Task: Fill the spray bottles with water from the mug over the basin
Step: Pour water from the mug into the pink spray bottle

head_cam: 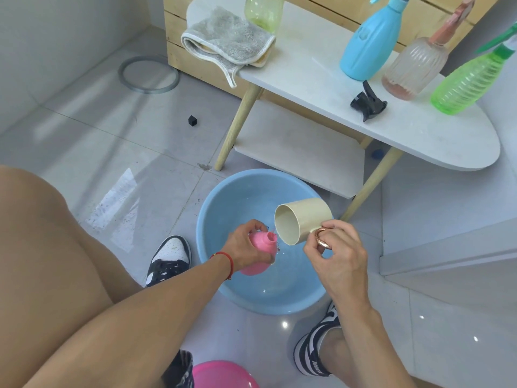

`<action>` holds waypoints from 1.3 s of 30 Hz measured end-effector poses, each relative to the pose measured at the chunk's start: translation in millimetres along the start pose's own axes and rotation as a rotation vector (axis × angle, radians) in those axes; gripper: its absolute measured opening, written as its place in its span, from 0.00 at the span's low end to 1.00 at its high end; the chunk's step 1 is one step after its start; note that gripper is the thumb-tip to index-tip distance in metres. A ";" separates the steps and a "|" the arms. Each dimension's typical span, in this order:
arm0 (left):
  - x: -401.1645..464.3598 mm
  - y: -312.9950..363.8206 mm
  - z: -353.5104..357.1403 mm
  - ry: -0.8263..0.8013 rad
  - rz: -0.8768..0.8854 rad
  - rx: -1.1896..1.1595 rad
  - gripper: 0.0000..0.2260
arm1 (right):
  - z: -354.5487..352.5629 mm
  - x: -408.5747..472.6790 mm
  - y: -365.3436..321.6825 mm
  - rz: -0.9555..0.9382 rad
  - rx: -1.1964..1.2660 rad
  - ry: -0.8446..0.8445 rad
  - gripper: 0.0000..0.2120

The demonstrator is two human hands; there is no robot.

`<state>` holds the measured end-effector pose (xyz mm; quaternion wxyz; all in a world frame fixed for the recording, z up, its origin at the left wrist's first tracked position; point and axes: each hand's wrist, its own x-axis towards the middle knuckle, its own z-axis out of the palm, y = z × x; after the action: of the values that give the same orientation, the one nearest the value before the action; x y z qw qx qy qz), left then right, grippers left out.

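Pouring is underway: lower centre, over the blue basin, the left hand grips the pink bottle; the right hand pinches the tipped mug by its handle. Next, keep the stream on the narrow neck.

The blue basin fills the lower middle of the frame; its opening is taken up by the left hand gripping a pink bottle and the right hand tilting the mug. Above, a white table with 2 visible wooden legs overhangs the far rim. Bare floor tiles lie open at the left centre.
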<state>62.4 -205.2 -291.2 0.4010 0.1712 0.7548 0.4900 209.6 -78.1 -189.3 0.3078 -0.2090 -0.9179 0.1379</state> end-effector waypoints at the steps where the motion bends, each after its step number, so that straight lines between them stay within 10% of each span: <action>1: -0.1 0.1 0.0 0.000 0.000 0.001 0.27 | 0.0 0.0 0.2 -0.004 -0.004 0.000 0.10; 26: -0.9 0.5 -1.4 -0.004 -0.027 0.013 0.24 | -1.1 -0.3 5.0 -0.183 -0.043 0.022 0.13; 33: -1.3 0.0 -1.5 0.009 -0.045 0.036 0.27 | 6.5 -1.1 8.2 0.349 0.070 -0.036 0.12; 39: -0.9 1.2 -2.7 0.030 -0.105 0.064 0.31 | 21.2 -0.4 42.1 -0.211 -0.187 -0.222 0.11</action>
<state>60.7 -206.9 -289.3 0.4092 0.1364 0.7839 0.4466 209.3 -44.1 -221.9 0.1964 -0.1229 -0.9719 0.0409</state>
